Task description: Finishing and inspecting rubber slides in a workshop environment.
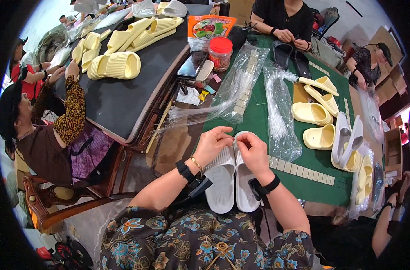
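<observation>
A pair of pale grey slide slippers (220, 186) stands side by side before me at the table's near edge, soles along my body and ribbed straps away from me. My left hand (214, 146) is over the left slipper's strap with its thumb and fingertips drawn together. Close beside it, my right hand (253, 153) pinches thumb to forefinger above the right slipper. Whatever is between the fingertips is too small to make out. Just beyond, a clear bag with a bundle of thin transparent plastic strands (209, 110) lies open, and a second bag of strands (281, 117) is to its right.
Cream slippers (310, 113) and upright grey slippers (347, 139) line the green mat's (313, 184) right side. A red-lidded jar (220, 54), a phone (192, 64) and an orange packet (209, 29) are at the back. More cream slippers (119, 65) cover the black table. Co-workers sit around.
</observation>
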A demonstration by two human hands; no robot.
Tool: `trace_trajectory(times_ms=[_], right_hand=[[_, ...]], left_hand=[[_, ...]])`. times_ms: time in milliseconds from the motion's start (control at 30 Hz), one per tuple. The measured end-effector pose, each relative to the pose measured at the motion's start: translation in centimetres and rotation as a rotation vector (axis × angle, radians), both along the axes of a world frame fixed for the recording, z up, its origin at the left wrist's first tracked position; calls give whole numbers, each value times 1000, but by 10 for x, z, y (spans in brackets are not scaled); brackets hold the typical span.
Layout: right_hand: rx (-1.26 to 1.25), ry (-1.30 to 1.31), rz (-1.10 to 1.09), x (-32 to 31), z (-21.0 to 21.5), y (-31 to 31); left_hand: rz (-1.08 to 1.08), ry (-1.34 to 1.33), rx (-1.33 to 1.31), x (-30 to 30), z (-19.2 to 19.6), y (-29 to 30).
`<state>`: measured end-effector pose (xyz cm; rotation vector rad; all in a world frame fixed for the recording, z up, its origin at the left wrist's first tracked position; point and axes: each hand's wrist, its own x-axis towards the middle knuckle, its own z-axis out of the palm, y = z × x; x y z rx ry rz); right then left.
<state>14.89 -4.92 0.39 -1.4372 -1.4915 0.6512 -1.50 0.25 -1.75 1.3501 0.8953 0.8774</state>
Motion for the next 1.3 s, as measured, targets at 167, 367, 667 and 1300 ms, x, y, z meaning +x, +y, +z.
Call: trace_trajectory(times_ms=[167, 367, 667, 1300], right_hand=[[3, -24, 5, -2, 3, -1], [6, -59, 12, -1, 4, -1], [15, -60, 16, -1, 2, 1], [49, -125, 19, -3, 3, 3]], left_hand=[[10, 41, -42, -1, -3, 1], [36, 124, 57, 0, 8, -4], [0, 142, 205, -4, 2, -3], [8, 65, 38, -5, 5, -1]])
